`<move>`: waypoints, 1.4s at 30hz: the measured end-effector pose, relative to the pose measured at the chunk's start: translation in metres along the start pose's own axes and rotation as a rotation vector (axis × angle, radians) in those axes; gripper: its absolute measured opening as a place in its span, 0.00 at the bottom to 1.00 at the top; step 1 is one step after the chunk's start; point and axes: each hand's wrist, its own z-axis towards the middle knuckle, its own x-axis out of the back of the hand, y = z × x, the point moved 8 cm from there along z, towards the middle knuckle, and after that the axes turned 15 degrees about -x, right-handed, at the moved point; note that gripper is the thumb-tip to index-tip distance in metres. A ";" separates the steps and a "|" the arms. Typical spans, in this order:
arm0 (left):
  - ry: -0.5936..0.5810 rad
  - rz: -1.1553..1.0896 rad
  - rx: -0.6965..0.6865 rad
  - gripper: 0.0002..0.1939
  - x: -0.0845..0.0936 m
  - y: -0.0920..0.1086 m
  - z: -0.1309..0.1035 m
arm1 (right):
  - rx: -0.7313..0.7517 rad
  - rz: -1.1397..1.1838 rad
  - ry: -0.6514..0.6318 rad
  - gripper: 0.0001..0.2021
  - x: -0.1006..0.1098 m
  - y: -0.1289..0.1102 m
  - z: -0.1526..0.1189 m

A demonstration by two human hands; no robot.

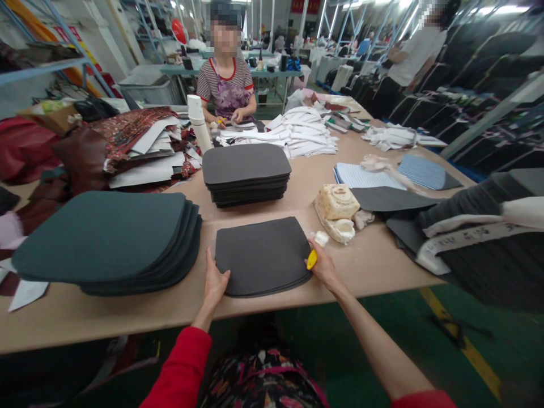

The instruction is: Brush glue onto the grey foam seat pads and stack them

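A small yellow tool (311,259) is pinched in the right hand (325,268) at the right edge of a dark foam piece (262,255); the left hand (215,281) is laid flat, fingers together, on its left edge. A tall stack (245,173) is seen beyond, a fanned pile (108,241) leftward on the surface (365,266); how much is done cannot be judged.

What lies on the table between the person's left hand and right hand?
In the head view, a small stack of dark grey foam sheets lies between them. The left hand rests on its left edge; the right hand, holding a small yellow tool, touches its right edge.
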 end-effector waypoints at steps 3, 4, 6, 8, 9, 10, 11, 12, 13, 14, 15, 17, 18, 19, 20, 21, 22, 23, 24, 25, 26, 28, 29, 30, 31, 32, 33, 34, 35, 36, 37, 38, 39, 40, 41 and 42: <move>-0.008 0.036 -0.006 0.49 0.000 0.006 0.000 | 0.011 -0.007 -0.006 0.32 -0.001 0.002 0.004; -0.013 0.053 0.004 0.49 0.000 0.007 0.001 | 0.012 -0.002 -0.009 0.33 -0.001 0.003 0.005; -0.021 0.085 0.021 0.49 0.000 0.007 0.001 | 0.019 0.012 -0.012 0.33 -0.001 0.003 0.007; -0.027 0.099 0.027 0.49 0.000 0.008 0.002 | 0.028 0.017 -0.009 0.33 0.000 0.004 0.009; -0.026 0.101 0.025 0.49 0.000 0.008 0.002 | 0.030 0.017 -0.008 0.34 0.001 0.004 0.010; -0.026 0.105 0.021 0.49 0.001 0.007 0.003 | 0.031 0.017 -0.007 0.34 0.001 0.004 0.010; -0.026 0.108 0.021 0.48 0.000 0.006 0.003 | 0.030 0.017 -0.008 0.34 0.001 0.004 0.010; -0.026 0.110 0.024 0.48 0.000 0.004 0.004 | 0.029 0.017 -0.009 0.34 0.001 0.004 0.010; -0.027 0.107 0.027 0.48 0.000 0.002 0.004 | 0.028 0.017 -0.010 0.34 0.001 0.004 0.010; -0.025 0.102 0.032 0.49 -0.001 -0.001 0.004 | 0.027 0.018 -0.012 0.33 0.002 0.004 0.010; -0.022 0.095 0.036 0.49 -0.002 -0.003 0.005 | 0.027 0.018 -0.014 0.33 0.002 0.004 0.010; -0.011 0.078 0.025 0.49 -0.002 -0.006 0.006 | 0.030 0.024 -0.020 0.33 0.002 0.003 0.009; -0.005 0.073 0.011 0.49 -0.002 -0.005 0.006 | 0.032 0.029 -0.022 0.33 0.003 0.002 0.009; 0.001 0.069 -0.002 0.49 -0.002 -0.005 0.007 | 0.033 0.033 -0.023 0.33 0.003 0.002 0.008; 0.003 0.065 -0.011 0.49 -0.002 -0.004 0.007 | 0.035 0.035 -0.025 0.33 0.004 0.001 0.008; 0.002 0.063 -0.012 0.48 -0.002 -0.003 0.006 | 0.035 0.036 -0.028 0.33 0.004 0.001 0.008; 0.000 0.063 -0.006 0.48 -0.002 -0.003 0.006 | 0.034 0.036 -0.032 0.33 0.004 0.001 0.008; -0.002 0.065 0.003 0.48 -0.002 -0.004 0.006 | 0.033 0.035 -0.037 0.33 0.004 0.001 0.008; -0.004 0.065 0.009 0.48 -0.002 -0.004 0.005 | 0.032 0.035 -0.043 0.34 0.003 0.001 0.008; -0.007 0.065 0.012 0.48 -0.003 -0.004 0.005 | 0.032 0.033 -0.046 0.34 0.002 0.002 0.008; -0.008 0.062 0.012 0.48 -0.003 -0.004 0.005 | 0.034 0.029 -0.046 0.34 0.002 0.002 0.008; -0.007 0.050 0.008 0.48 -0.003 -0.003 0.006 | 0.051 0.001 -0.040 0.34 0.001 0.001 0.008; -0.008 0.049 0.009 0.48 -0.003 -0.003 0.006 | 0.063 -0.018 -0.033 0.34 0.001 0.000 0.007; -0.011 0.052 0.013 0.48 -0.004 -0.003 0.006 | 0.074 -0.036 -0.025 0.34 0.000 0.000 0.007; -0.014 0.061 0.016 0.48 -0.003 -0.002 0.006 | 0.085 -0.050 -0.018 0.34 -0.001 -0.001 0.006; -0.019 0.076 0.016 0.48 -0.003 0.000 0.006 | 0.093 -0.063 -0.011 0.35 -0.002 -0.002 0.005; -0.024 0.094 0.014 0.47 -0.003 0.001 0.006 | 0.097 -0.075 -0.002 0.35 -0.003 -0.002 0.005; -0.031 0.115 0.010 0.47 -0.002 0.003 0.006 | 0.099 -0.085 0.006 0.35 -0.004 -0.002 0.004; -0.035 0.139 0.003 0.47 -0.002 0.004 0.006 | 0.101 -0.099 0.017 0.34 -0.005 -0.002 0.003; -0.037 0.167 -0.008 0.46 -0.001 0.005 0.006 | 0.103 -0.114 0.030 0.34 -0.006 -0.001 0.002; -0.035 0.198 -0.023 0.46 0.000 0.006 0.006 | 0.103 -0.128 0.045 0.33 -0.007 -0.001 0.002; -0.030 0.230 -0.045 0.45 0.001 0.008 0.005 | 0.102 -0.136 0.061 0.32 -0.006 0.000 0.001; -0.025 0.264 -0.080 0.44 0.002 0.011 0.005 | 0.103 -0.146 0.082 0.31 -0.005 0.000 0.000; -0.018 0.298 -0.125 0.43 0.003 0.015 0.004 | 0.106 -0.167 0.107 0.30 -0.003 -0.001 0.000; -0.012 0.337 -0.166 0.42 0.004 0.019 0.003 | 0.112 -0.204 0.136 0.29 -0.001 -0.002 -0.001; -0.013 0.389 -0.197 0.40 0.004 0.024 0.001 | 0.116 -0.254 0.167 0.27 0.002 -0.004 -0.001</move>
